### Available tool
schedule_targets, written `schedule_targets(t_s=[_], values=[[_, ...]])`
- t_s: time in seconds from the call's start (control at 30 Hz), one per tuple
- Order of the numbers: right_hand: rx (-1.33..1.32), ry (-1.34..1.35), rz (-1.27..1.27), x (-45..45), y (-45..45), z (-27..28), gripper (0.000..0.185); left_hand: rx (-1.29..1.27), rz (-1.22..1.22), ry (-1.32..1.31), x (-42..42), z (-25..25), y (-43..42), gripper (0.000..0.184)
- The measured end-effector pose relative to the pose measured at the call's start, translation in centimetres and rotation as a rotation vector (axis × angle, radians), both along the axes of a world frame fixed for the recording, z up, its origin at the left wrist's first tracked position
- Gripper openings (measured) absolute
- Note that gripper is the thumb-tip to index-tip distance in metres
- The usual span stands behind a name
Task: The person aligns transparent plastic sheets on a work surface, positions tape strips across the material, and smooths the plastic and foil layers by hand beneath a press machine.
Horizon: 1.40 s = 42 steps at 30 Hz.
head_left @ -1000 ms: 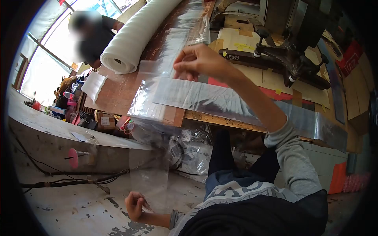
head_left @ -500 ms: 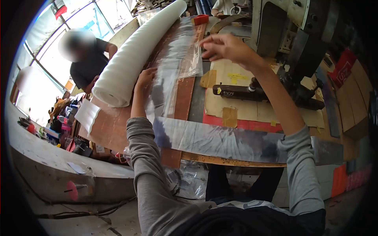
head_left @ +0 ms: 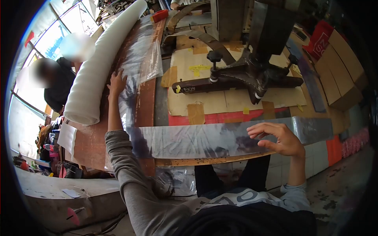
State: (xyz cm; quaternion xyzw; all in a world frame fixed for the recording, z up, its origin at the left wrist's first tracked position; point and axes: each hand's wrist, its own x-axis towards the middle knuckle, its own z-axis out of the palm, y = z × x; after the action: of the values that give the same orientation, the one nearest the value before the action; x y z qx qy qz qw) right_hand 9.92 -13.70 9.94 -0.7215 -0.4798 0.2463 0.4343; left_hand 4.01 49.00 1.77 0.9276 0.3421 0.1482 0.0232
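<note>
My left hand (head_left: 117, 82) is open with fingers spread, at the left edge of a stack of clear plastic film (head_left: 134, 59) on the reddish-brown board (head_left: 84, 143). Whether its fingertips press on the film, I cannot tell. My right hand (head_left: 277, 137) is open, fingers stretched to the left and thumb apart, with nothing in it. It hovers over a long translucent plastic strip (head_left: 189, 141) that runs along the table's front edge. Beside my left hand lies a thick roll of white foam sheet (head_left: 92, 74).
A dark press arm with a cross-shaped head (head_left: 252, 72) stands over a taped cardboard sheet (head_left: 189, 100). A red tape dispenser or similar red object (head_left: 159, 16) sits at the far end. Cardboard boxes (head_left: 338, 67) stand right. People (head_left: 59, 84) are beyond the roll at left.
My right hand has come back from the far film, down and right to the front strip, its fingers opening out. My left hand stays by the film, fingers more spread. The camera view has shifted.
</note>
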Motion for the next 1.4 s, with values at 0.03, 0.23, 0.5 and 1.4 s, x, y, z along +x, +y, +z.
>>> schedule_targets(t_s=[0.03,0.23,0.5,1.4], values=[[0.014,-0.016,-0.110,-0.4,-1.3,-0.3,0.032,-0.008,-0.083,0.027,0.1,0.9,-1.5,0.045],[0.006,-0.433,-0.715,-0.9,-8.0,-5.1,0.021,-0.021,-0.689,0.242,-4.9,4.0,-24.9,0.048],[-0.064,-0.751,-0.893,0.8,-12.1,-9.7,0.019,-0.048,-0.689,-0.022,-7.7,-0.7,-41.6,0.059],[0.035,-0.778,-0.526,1.1,-2.4,-10.0,0.036,0.070,-0.307,-0.078,-10.6,-0.5,-37.7,0.040]])
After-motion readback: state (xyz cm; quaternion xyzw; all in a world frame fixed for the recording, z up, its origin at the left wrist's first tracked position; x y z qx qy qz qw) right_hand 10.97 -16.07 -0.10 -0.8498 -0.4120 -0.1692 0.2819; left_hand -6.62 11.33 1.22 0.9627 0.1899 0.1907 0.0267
